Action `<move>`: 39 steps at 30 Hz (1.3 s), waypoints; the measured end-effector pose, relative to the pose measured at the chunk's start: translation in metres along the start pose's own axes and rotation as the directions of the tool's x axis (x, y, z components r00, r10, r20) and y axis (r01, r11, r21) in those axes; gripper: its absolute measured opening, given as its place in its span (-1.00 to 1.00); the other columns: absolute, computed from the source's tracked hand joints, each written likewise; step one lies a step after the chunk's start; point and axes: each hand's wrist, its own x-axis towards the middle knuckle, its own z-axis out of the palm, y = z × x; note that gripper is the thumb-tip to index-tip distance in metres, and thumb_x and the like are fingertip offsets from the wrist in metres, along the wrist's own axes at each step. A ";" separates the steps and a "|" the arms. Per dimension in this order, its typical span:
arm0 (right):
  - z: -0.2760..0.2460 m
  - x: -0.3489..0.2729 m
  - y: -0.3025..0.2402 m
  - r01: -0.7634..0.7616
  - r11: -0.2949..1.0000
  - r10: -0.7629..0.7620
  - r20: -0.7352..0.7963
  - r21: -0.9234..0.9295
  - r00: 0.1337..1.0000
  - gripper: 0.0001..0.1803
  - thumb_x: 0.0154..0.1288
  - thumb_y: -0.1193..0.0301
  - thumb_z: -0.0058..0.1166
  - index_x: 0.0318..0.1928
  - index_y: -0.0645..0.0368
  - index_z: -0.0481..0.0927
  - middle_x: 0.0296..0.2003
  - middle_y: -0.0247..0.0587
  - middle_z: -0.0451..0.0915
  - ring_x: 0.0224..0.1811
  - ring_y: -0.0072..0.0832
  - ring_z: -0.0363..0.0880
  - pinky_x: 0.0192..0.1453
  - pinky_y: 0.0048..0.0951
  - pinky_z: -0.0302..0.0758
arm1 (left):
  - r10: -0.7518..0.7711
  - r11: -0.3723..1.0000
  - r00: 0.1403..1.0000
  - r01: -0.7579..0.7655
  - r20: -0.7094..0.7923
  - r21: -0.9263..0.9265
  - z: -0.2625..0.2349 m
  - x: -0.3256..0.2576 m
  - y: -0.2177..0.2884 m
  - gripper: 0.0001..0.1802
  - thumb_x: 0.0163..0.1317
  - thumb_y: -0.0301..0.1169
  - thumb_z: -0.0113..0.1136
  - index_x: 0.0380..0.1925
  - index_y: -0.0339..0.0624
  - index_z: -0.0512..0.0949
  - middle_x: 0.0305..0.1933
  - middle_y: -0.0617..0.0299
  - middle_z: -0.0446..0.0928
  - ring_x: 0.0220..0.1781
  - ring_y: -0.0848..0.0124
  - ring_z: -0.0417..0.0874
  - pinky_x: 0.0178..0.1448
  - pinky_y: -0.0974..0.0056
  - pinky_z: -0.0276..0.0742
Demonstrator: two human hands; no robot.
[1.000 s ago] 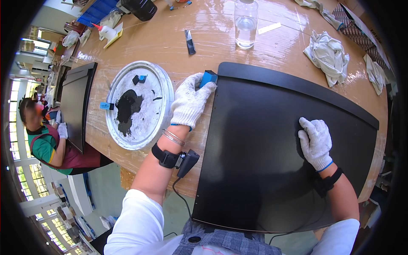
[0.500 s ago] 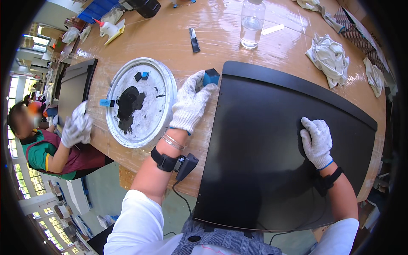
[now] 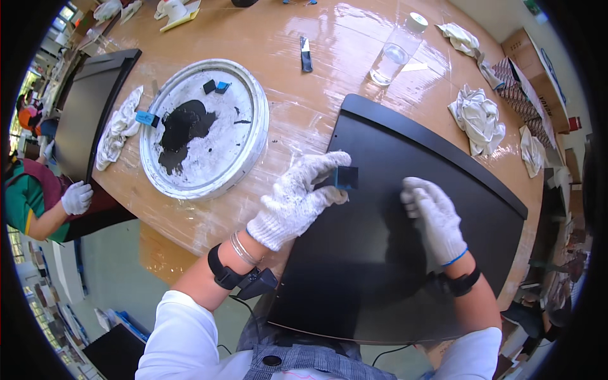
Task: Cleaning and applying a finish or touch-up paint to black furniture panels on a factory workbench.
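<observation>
My left hand [image 3: 296, 201], in a white knit glove, pinches a small blue-and-black sponge block [image 3: 346, 178] between thumb and fingers. It is over the left part of a large black panel [image 3: 361, 272] with a raised strip along its far edge. My right hand [image 3: 436, 218], also gloved, is over the panel's right half with its fingers stretched out and nothing seen in them. Left of the panel lies a round white lid [image 3: 258, 130] with a black paint puddle [image 3: 183, 130] on it. A black block [image 3: 209, 86] and two blue-and-black blocks [image 3: 222, 87] [image 3: 147, 118] rest on the lid.
A clear bottle [image 3: 391, 60] stands beyond the panel, beside crumpled white cloths [image 3: 478, 120]. A dark strip [image 3: 306, 56] lies on the film-covered table. At left, a co-worker's gloved hand [image 3: 77, 198] is at another black panel [image 3: 92, 114], near a white cloth [image 3: 120, 130].
My left hand has brought the sponge block rightward and nearer, over the panel. My right hand has shifted left. The co-worker's hand has lowered, and a white cloth now lies on the table there.
</observation>
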 end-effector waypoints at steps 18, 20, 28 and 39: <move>0.083 0.049 -0.033 0.404 0.883 -0.397 0.078 -0.239 0.914 -0.60 0.11 0.68 0.19 0.01 0.30 0.50 -0.23 0.03 0.54 -0.22 -0.39 0.63 -0.14 -0.35 0.57 | 0.306 0.938 0.930 -0.258 -0.202 0.233 -0.014 -0.049 -0.030 -0.39 0.18 -0.46 0.37 0.23 -0.32 0.41 0.20 0.02 0.47 0.22 0.27 0.52 0.24 0.24 0.51; 0.042 0.090 -0.044 0.411 0.902 -0.416 -0.014 -0.135 0.909 -0.67 0.33 0.50 0.07 0.08 0.32 0.51 -0.29 -0.13 0.56 -0.31 -0.46 0.60 -0.15 -0.40 0.57 | 0.153 0.959 0.963 -0.091 -0.224 0.267 -0.021 -0.075 -0.023 -0.33 0.22 -0.34 0.38 0.26 -0.39 0.35 0.18 0.03 0.48 0.14 0.28 0.57 0.21 0.25 0.52; -0.011 0.170 -0.041 0.338 0.637 -0.548 -0.099 -0.692 0.831 -0.38 0.49 -0.04 -0.18 0.11 0.29 0.55 -0.06 -0.09 0.65 -0.10 -0.37 0.63 0.21 -0.44 0.39 | -0.020 0.794 0.983 0.126 -0.182 0.595 -0.039 -0.185 -0.040 -0.76 0.29 -0.22 0.25 -0.42 -0.15 0.65 -0.46 0.04 0.63 -0.39 0.09 0.66 -0.26 0.13 0.59; 0.036 0.132 -0.076 0.207 0.920 -0.271 -0.155 -0.334 0.950 -0.47 0.51 0.06 -0.12 0.15 0.28 0.51 -0.21 -0.22 0.62 -0.26 -0.55 0.60 -0.10 -0.53 0.55 | -0.332 0.764 0.943 0.255 0.021 0.593 -0.025 -0.209 -0.051 -0.52 0.29 0.06 0.13 -0.50 -0.12 0.65 -0.46 0.01 0.61 -0.37 0.01 0.65 -0.29 0.04 0.56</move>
